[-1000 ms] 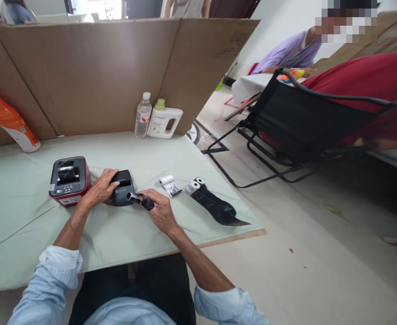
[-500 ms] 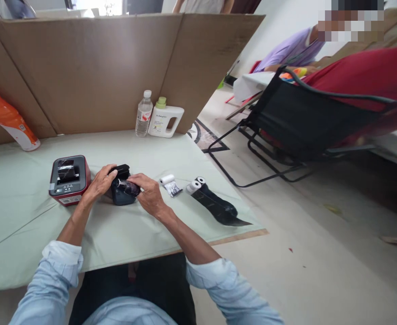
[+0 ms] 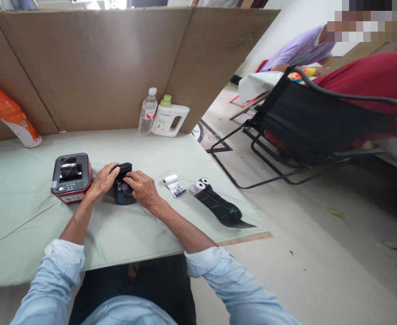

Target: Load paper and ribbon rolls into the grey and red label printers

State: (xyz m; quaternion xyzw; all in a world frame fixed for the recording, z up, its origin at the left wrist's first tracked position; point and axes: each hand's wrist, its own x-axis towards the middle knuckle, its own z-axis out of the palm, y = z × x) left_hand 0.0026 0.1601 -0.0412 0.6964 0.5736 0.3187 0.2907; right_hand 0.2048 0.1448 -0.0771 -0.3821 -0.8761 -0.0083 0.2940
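A small dark printer (image 3: pixel 123 195) with its lid raised sits on the pale green table (image 3: pixel 22 225). My left hand (image 3: pixel 102 181) grips its left side and lid. My right hand (image 3: pixel 141 189) is curled over its open top, pressing a dark-printed paper roll (image 3: pixel 123 187) into it. A red and grey printer (image 3: pixel 71 177) stands just left of my left hand. To the right lie a white paper roll (image 3: pixel 171 183) and two rolls with a long black printed strip (image 3: pixel 218 206).
A cardboard screen (image 3: pixel 93 67) walls the back of the table. An orange bottle (image 3: pixel 10 115), a water bottle (image 3: pixel 147 113) and a white jug (image 3: pixel 170 118) stand against it. A black folding chair (image 3: pixel 306 122) is on the right, with another person (image 3: pixel 300 47) beyond.
The small printer's lid has been lifted. My right hand carried the dark roll leftward from beside the printer into its open top.
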